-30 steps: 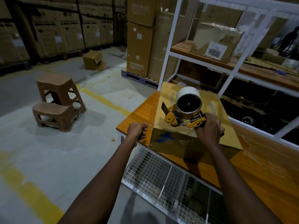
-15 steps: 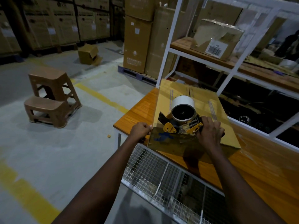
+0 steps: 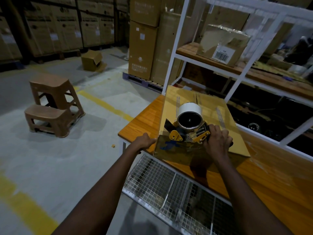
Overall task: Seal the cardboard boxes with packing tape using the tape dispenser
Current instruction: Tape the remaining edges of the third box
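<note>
Head view, right fingers: the fingers (image 3: 216, 130) of the right hand (image 3: 217, 141) are curled tight round the handle of the tape dispenser (image 3: 188, 133), right of centre in the frame.
Left fingers: the left hand (image 3: 144, 141) lies knuckles up at the near left corner of the cardboard box (image 3: 211, 106). Its fingertips meet that corner, but I cannot tell whether they grip it or only press against it.
Tape dispenser: yellow and black, it sits on the box top at the near edge. Its white tape roll (image 3: 189, 110) faces the camera with the dark core showing.
Cardboard box: flaps closed, with the centre seam running away toward the top of the frame. A blue mark shows on its glossy near side, below the dispenser.
Surface: the orange wood-grain surface (image 3: 140, 121) carries the box at its left end.
Below: a wire-mesh shelf (image 3: 169, 187) sits at lower centre.
Behind: a white rack (image 3: 177, 39) at upper right holds a labelled carton (image 3: 223, 43).
Floor: two brown stools (image 3: 55, 99) stand at the left. An open carton (image 3: 92, 60) lies at upper centre, with stacked cartons (image 3: 142, 48) just to its right.
</note>
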